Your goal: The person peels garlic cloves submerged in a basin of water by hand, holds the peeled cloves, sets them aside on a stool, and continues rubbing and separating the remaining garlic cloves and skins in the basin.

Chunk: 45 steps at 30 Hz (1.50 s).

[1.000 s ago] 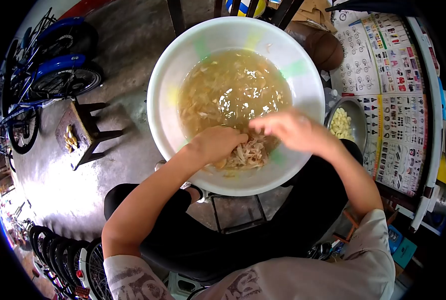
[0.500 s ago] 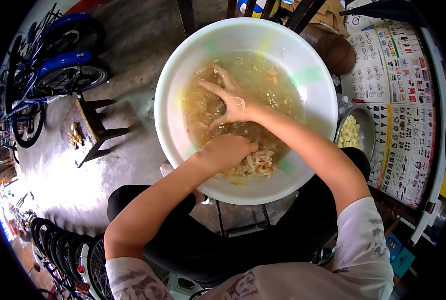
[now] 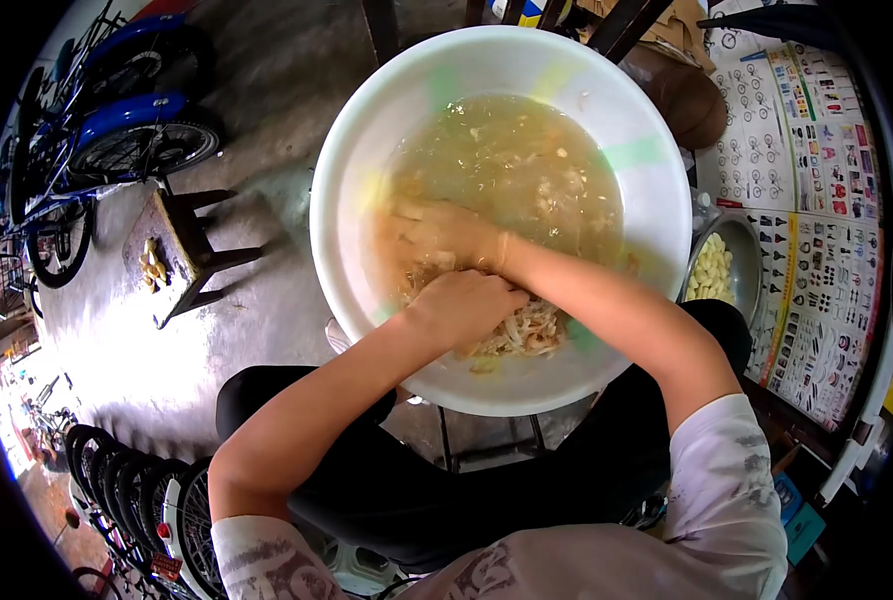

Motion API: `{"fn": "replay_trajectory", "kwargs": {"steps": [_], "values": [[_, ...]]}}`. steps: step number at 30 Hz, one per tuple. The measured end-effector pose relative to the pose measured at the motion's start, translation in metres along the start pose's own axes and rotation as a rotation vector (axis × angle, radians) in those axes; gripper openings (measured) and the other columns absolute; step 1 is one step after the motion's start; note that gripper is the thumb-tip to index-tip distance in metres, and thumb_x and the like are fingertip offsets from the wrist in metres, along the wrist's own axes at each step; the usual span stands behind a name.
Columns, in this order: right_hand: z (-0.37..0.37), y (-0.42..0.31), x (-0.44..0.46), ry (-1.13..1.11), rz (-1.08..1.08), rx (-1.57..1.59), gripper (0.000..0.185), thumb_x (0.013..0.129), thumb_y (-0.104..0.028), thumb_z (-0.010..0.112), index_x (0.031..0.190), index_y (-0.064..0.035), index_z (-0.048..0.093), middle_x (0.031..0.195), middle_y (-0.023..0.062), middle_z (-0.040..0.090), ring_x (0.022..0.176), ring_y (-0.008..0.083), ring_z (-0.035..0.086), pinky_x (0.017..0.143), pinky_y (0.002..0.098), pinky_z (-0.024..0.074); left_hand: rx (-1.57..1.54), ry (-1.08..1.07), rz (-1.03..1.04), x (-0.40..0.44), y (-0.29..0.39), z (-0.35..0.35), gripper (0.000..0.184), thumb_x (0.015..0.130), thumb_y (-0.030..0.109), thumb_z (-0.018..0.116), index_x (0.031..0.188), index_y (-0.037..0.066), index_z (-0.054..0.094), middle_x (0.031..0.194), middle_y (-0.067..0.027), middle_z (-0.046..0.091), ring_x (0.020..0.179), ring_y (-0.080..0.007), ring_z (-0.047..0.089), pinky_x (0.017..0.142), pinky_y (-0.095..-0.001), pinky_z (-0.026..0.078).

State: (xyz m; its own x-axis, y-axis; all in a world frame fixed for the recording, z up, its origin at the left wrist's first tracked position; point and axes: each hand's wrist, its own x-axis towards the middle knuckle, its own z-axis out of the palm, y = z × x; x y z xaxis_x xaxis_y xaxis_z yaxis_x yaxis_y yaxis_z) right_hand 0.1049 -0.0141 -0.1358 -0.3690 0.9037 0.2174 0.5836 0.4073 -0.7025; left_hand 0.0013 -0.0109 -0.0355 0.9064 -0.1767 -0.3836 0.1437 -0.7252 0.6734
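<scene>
A large white basin (image 3: 656,215) holds cloudy yellowish water (image 3: 506,150) with small bits floating in it. Low in the basin, my left hand (image 3: 468,305) has its fingers curled over a heap of wet, pale shreds (image 3: 526,332) that look like peelings. Just above it, my right hand (image 3: 431,238) reaches into the water at the basin's left side. Motion smears its fingers, so their pose and anything in them cannot be made out. The two hands are close together, the right wrist lying beyond the left fingers.
A metal bowl (image 3: 751,262) of peeled pale cloves (image 3: 711,270) stands right of the basin. A small wooden stool (image 3: 171,235) with brownish pieces on it is at the left. Bicycles (image 3: 146,130) and several tyres (image 3: 136,490) line the left side. A printed chart (image 3: 816,270) covers the table at right.
My right hand, spread open in the water before, has swept down and left toward my left hand and is now blurred. My left hand stays on the shreds. The basin appears slightly further right.
</scene>
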Motion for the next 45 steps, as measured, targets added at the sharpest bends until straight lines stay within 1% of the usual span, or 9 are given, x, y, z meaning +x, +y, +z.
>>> {"fn": "replay_trajectory", "kwargs": {"steps": [9,14,18,22,28,34,37,39,45], "values": [[-0.058,-0.033,-0.002,-0.222,-0.242,-0.641,0.03,0.085,-0.02,0.054,0.113,-0.0141,0.064,0.12,0.0016,0.061,0.112,0.0186,0.057,0.092,0.0348,0.0472,0.039,0.024,0.041,-0.002,-0.002,0.002,0.033,0.074,-0.003,0.061,0.106,0.005,0.06,0.101,-0.0143,0.065,0.096,-0.0337,0.064,0.082,-0.0443,0.052],[-0.107,-0.059,-0.032,-0.386,-0.096,-0.363,0.046,0.084,-0.014,0.057,0.129,-0.0202,0.06,0.132,0.0025,0.058,0.12,0.0176,0.054,0.103,0.0367,0.0409,0.12,0.015,0.037,0.0,-0.003,0.005,0.034,0.073,-0.003,0.061,0.106,0.005,0.058,0.103,-0.0138,0.064,0.095,-0.0339,0.064,0.081,-0.0435,0.052],[-0.145,-0.059,-0.06,-0.352,0.024,-0.19,0.047,0.081,-0.003,0.062,0.125,-0.0205,0.064,0.138,0.0027,0.055,0.12,0.019,0.056,0.106,0.0356,0.0416,0.012,0.055,0.049,-0.003,-0.003,0.002,0.028,0.076,-0.001,0.061,0.104,0.005,0.058,0.1,-0.0127,0.063,0.097,-0.0332,0.063,0.081,-0.0433,0.051],[-0.167,-0.03,-0.067,0.048,0.586,-0.4,0.038,0.083,0.006,0.058,0.114,-0.0134,0.068,0.116,0.0076,0.062,0.102,0.0253,0.064,0.084,0.0353,0.0553,-0.013,0.059,0.063,-0.003,-0.005,0.002,0.024,0.079,0.001,0.06,0.103,0.005,0.058,0.096,-0.013,0.062,0.099,-0.0344,0.062,0.081,-0.0454,0.05],[-0.143,0.022,-0.059,0.159,0.452,-0.813,0.022,0.081,0.001,0.059,0.1,-0.0048,0.067,0.108,0.012,0.062,0.09,0.0321,0.065,0.076,0.0398,0.0549,-0.033,0.063,0.053,-0.003,-0.002,-0.001,0.021,0.08,0.002,0.059,0.1,0.003,0.056,0.097,-0.0131,0.062,0.096,-0.0359,0.062,0.08,-0.0472,0.05],[-0.152,0.027,-0.065,0.085,0.54,-0.54,0.019,0.079,0.001,0.062,0.097,-0.0041,0.068,0.094,0.0085,0.065,0.08,0.0273,0.066,0.072,0.0367,0.0534,-0.049,0.011,0.025,-0.003,-0.003,-0.002,0.022,0.079,0.002,0.061,0.1,0.003,0.056,0.097,-0.0134,0.062,0.097,-0.0359,0.062,0.08,-0.0475,0.05],[-0.158,0.025,-0.071,0.081,0.683,-0.142,0.016,0.086,-0.005,0.062,0.101,-0.0028,0.067,0.092,0.0114,0.067,0.081,0.0246,0.067,0.068,0.0343,0.052,-0.045,0.048,0.05,-0.002,-0.005,0.002,0.023,0.079,0.002,0.062,0.101,0.003,0.056,0.097,-0.0134,0.062,0.098,-0.036,0.062,0.081,-0.0468,0.05],[-0.167,0.011,-0.071,0.122,0.911,0.559,0.018,0.091,-0.014,0.064,0.104,-0.0005,0.065,0.09,0.0066,0.066,0.076,0.0151,0.065,0.063,0.0276,0.0485,-0.044,0.065,0.068,-0.001,-0.007,0.004,0.023,0.079,0.002,0.061,0.101,0.003,0.056,0.097,-0.0133,0.062,0.098,-0.0359,0.062,0.081,-0.0464,0.05],[-0.183,-0.012,-0.078,0.068,1.006,0.644,0.026,0.1,-0.024,0.055,0.105,0.001,0.06,0.093,0.0077,0.063,0.071,0.011,0.061,0.063,0.0242,0.0471,-0.045,0.065,0.062,-0.001,-0.007,0.005,0.023,0.079,0.001,0.06,0.102,0.003,0.056,0.099,-0.0133,0.062,0.099,-0.0359,0.062,0.083,-0.0459,0.05]]}}
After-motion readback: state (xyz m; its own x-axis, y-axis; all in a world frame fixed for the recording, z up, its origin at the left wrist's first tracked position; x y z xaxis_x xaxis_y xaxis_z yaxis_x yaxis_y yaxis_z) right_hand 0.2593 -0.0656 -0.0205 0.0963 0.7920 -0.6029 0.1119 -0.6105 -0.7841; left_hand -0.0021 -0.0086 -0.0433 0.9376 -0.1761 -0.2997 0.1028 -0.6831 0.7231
